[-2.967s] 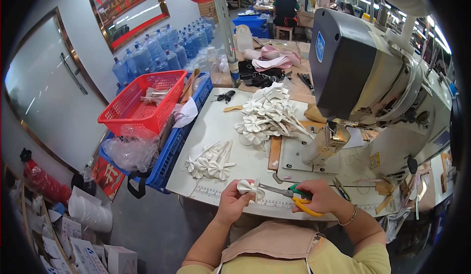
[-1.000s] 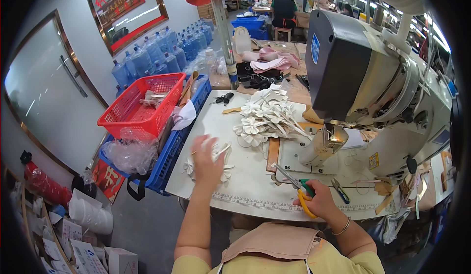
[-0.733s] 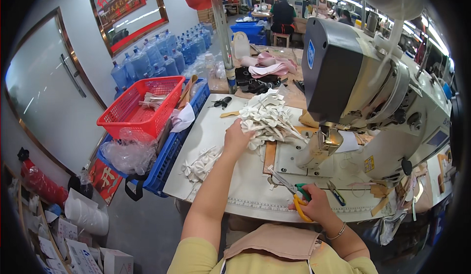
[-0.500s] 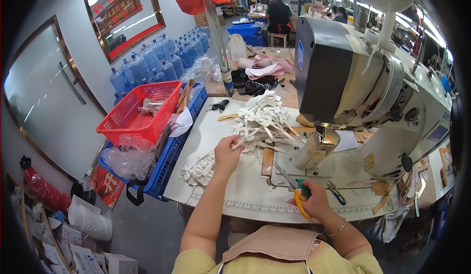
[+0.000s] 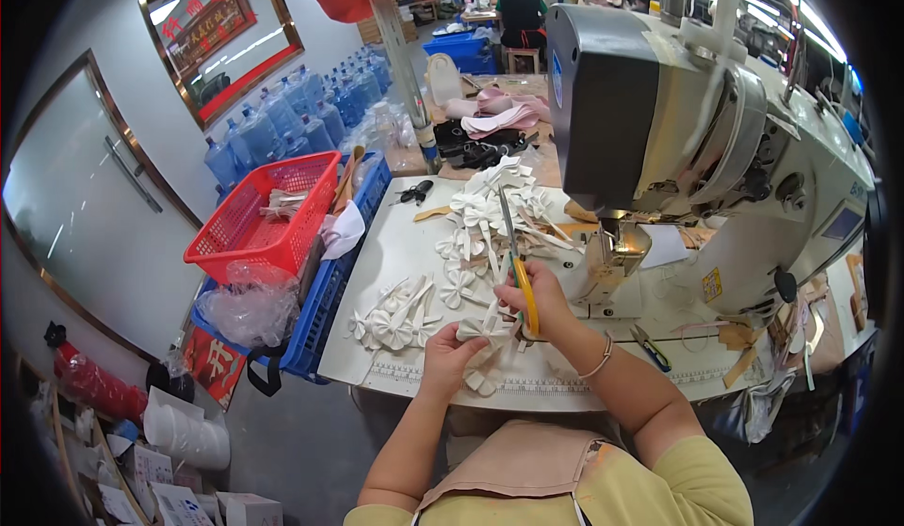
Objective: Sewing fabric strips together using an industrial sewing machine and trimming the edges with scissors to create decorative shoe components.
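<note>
My left hand [image 5: 444, 361] pinches a white bow-shaped piece [image 5: 478, 331] with hanging strips, above the front edge of the worktable. Close to its right, my right hand [image 5: 539, 298] grips a pair of scissors [image 5: 509, 225] with a yellow and green handle, the blades pointing away from me. Its fingers also sit near a white strip of the piece; whether they touch it I cannot tell. Beyond the hands lies a heap of white flower-shaped pieces [image 5: 482, 213]. A smaller group of such pieces [image 5: 394, 326] rests to the left.
A sewing machine [image 5: 603, 121] stands at the right. Thread snips [image 5: 651, 348] lie near the front edge, black snips [image 5: 412, 193] at the far left. A red basket [image 5: 226, 243] sits on a blue crate [image 5: 303, 342] beside the table. Pink pieces [image 5: 508, 116] lie farther back.
My left hand has come from the heap toward me, now with a white piece in it. My right hand has moved left beside it, and the scissors have swung more upright in the picture.
</note>
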Available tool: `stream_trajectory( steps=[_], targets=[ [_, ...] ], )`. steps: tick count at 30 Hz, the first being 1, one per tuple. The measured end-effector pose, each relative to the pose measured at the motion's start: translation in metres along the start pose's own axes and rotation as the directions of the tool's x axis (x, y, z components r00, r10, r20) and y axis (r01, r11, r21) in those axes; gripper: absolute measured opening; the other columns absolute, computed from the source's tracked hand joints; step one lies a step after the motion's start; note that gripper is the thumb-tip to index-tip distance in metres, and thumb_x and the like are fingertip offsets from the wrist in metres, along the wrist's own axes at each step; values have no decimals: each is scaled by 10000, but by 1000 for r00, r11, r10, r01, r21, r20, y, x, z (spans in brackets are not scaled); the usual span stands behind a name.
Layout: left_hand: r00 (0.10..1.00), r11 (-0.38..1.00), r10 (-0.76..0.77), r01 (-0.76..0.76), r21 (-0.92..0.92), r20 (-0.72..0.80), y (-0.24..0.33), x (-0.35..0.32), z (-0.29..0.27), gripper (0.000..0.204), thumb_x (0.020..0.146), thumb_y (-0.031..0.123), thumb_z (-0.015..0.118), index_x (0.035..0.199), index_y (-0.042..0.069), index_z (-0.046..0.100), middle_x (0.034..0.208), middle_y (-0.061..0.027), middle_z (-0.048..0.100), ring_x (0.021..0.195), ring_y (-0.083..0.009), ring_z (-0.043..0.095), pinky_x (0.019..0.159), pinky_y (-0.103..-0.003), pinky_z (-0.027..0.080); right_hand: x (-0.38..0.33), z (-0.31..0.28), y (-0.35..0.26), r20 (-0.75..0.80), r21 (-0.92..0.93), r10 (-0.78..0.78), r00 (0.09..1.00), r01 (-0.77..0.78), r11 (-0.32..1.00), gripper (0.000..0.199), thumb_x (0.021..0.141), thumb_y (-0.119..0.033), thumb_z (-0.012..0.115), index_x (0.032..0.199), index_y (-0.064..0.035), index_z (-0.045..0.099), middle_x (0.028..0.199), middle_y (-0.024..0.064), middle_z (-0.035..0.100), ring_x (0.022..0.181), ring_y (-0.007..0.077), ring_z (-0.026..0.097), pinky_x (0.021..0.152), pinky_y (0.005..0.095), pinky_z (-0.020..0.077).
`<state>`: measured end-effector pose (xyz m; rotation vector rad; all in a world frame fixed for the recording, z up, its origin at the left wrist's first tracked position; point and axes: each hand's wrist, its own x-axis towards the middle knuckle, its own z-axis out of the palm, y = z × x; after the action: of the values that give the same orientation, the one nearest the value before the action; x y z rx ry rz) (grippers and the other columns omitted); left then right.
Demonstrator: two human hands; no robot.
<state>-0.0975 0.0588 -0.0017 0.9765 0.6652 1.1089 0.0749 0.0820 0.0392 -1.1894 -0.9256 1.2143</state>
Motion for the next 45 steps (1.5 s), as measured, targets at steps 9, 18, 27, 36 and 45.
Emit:
stream_trajectory(
  steps=[9, 18, 27, 36, 45],
  targets=[
    [853, 855, 495, -512, 82, 169, 2, 16, 8, 291, 748, -55, 649, 978, 73, 523, 1281, -114, 422, 1210, -237, 417, 1009, -349, 331, -16, 13, 9, 295, 357, 216, 931, -317, 878, 323, 712, -153, 738, 935, -8, 553, 771, 47, 581, 625, 115, 578, 504, 211, 449],
    [910, 887, 410, -383, -260, 57, 31, 8, -21, 202, 778, -20, 641, 899, 93, 525, 852, -40, 538, 806, -154, 574, 691, -357, 528, -49, -48, -12, 263, -367, 53, 963, 49, 929, 374, 700, -223, 769, 930, -2, 572, 653, 8, 567, 547, 70, 506, 525, 214, 438],
    [896, 887, 408, -342, -311, 176, 35, -2, -15, 191, 727, -94, 651, 782, 57, 548, 800, -66, 530, 724, -176, 589, 713, -368, 539, -73, -48, -54, 547, -620, -153, 823, 521, 586, 540, 614, -416, 798, 946, -36, 607, 629, 55, 508, 543, 142, 475, 505, 262, 401],
    [902, 903, 387, -328, -276, 193, 32, -5, -16, 216, 710, -119, 655, 790, 51, 550, 805, -72, 538, 717, -167, 593, 658, -287, 516, -68, -51, -48, 576, -566, -152, 803, 526, 635, 502, 595, -379, 823, 904, -37, 622, 563, 35, 485, 481, 123, 420, 459, 240, 358],
    [912, 906, 360, -291, -309, 197, 29, -8, -12, 222, 705, -131, 652, 795, 52, 564, 844, -80, 554, 718, -149, 584, 661, -266, 511, -73, -51, -37, 542, -606, -267, 797, 591, 532, 529, 546, -402, 834, 878, -55, 614, 615, 52, 541, 487, 174, 475, 468, 264, 403]
  ],
)
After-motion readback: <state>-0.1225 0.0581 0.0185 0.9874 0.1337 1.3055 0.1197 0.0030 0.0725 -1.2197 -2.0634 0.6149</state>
